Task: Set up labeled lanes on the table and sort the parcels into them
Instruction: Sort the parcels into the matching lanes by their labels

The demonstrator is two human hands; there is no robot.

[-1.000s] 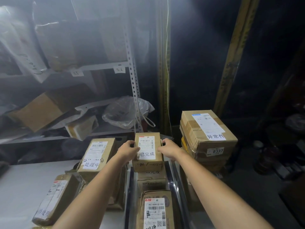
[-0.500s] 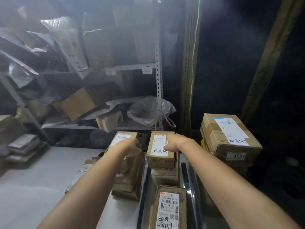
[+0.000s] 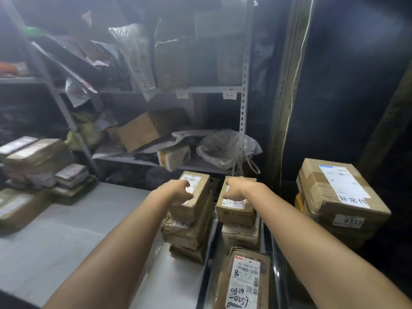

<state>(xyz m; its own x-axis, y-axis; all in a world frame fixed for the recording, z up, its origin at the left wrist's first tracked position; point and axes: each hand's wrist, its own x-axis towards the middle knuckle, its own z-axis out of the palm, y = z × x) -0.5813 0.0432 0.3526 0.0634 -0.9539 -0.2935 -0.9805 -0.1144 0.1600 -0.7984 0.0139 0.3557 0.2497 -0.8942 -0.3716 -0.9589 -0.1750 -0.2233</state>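
Three stacks of brown parcels stand at the table's right end, split by black lane strips [image 3: 207, 253]. My left hand [image 3: 181, 193] rests with loosely curled fingers on the top parcel of the left stack [image 3: 198, 210]. Over the top parcel of the middle stack [image 3: 236, 209], which bears a handwritten white label, my right hand [image 3: 236, 188] lies knuckles up with its fingers hidden. A flat parcel [image 3: 245, 279] with a barcode label lies nearer me in the middle lane. At the right, a larger labelled box [image 3: 334, 195] tops the third stack.
The grey table [image 3: 66, 230] stretches to the left. A heap of unsorted parcels [image 3: 38, 161] and a single box [image 3: 15, 207] sit at its left end. Metal shelving [image 3: 243, 108] crammed with boxes and bags stands behind the table. Dark space lies to the right.
Both hands were clasped around the middle stack's top parcel. My left hand has shifted onto the left stack, my right hand has moved on top of the middle parcel, and the view has swung left.
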